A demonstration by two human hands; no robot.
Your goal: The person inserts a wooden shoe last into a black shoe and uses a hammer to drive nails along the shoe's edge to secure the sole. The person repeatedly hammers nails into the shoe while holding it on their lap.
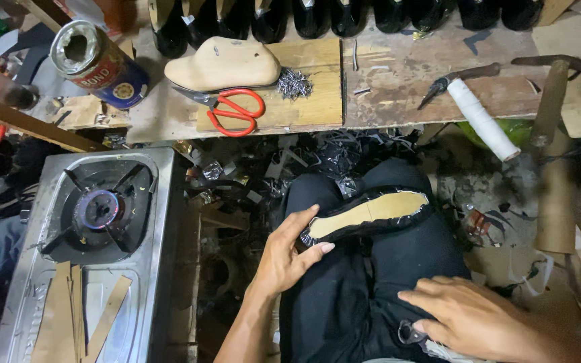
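While the black shoe upper (371, 212) lies sole-up across the person's lap, its tan insole facing the camera, the left hand (287, 255) cups its heel end with fingers spread and thumb against the edge. Resting lower on the thigh, the right hand (475, 316) curls loosely over a small dark tool (408, 333). Red-handled scissors (233, 111) and a wooden shoe last (223, 64) lie on the workbench (405, 74), well apart.

Right hand (479, 316), perhaps gripping, edge-cropped
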